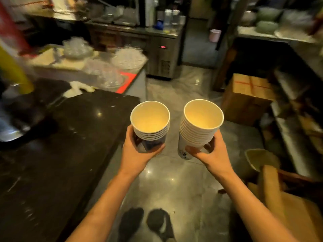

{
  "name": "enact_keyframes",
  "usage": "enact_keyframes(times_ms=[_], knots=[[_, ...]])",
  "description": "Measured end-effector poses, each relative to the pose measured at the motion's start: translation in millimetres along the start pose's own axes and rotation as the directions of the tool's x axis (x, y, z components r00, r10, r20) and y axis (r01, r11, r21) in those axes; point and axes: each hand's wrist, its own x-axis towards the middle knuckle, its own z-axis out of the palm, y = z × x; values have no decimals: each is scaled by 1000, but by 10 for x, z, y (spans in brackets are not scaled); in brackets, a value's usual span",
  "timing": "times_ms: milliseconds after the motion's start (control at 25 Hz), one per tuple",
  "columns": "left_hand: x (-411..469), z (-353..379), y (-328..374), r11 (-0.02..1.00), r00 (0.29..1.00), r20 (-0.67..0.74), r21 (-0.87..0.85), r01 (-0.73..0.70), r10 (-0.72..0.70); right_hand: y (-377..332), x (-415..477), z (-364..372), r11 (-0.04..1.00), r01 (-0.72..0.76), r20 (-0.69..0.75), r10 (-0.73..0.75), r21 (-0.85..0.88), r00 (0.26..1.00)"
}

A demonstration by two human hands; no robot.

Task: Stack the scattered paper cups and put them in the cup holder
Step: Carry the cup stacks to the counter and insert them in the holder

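**A:** Right, what are my hands on?

**B:** Your left hand (pixel 138 152) has its fingers curled round a short stack of paper cups (pixel 150 123) — thumb on the near side, fingertips wrapping the dark printed wall of the bottom cup. Your right hand (pixel 212 154) is closed the same way round a taller stack (pixel 201 126), gripping it low, where the white wall carries a small dark print.

**A:** And where do I have them?

**B:** Both stacks stand upright, mouths up, side by side but not touching, held out in front of you above the shiny floor (pixel 174 180). The dark stone counter (pixel 61 145) lies just to the left of the short stack. A cardboard box (pixel 248 96) sits on the floor further off to the right, beside metal shelving (pixel 293 137).

**A:** I can't make out a cup holder from here.

**B:** Nor can I — the far worktops are too blurred to tell.
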Motion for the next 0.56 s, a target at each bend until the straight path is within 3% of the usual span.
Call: enact_keyframes(times_ms=[160, 320, 560], knots=[[445, 974, 18, 1000, 980, 199, -26, -13, 18, 257, 109, -910, 998, -54, -204, 47, -26, 978], [961, 1811, -30, 998, 934, 355, -59, -22, 42, 456, 300, -1541, 992, -116, -406, 90, -40, 909], [1972, 2792, -209, 993, 854, 511, -101, -54, 98, 730, 1070, -2075, 985, -166, -543, 111, -53, 832]])
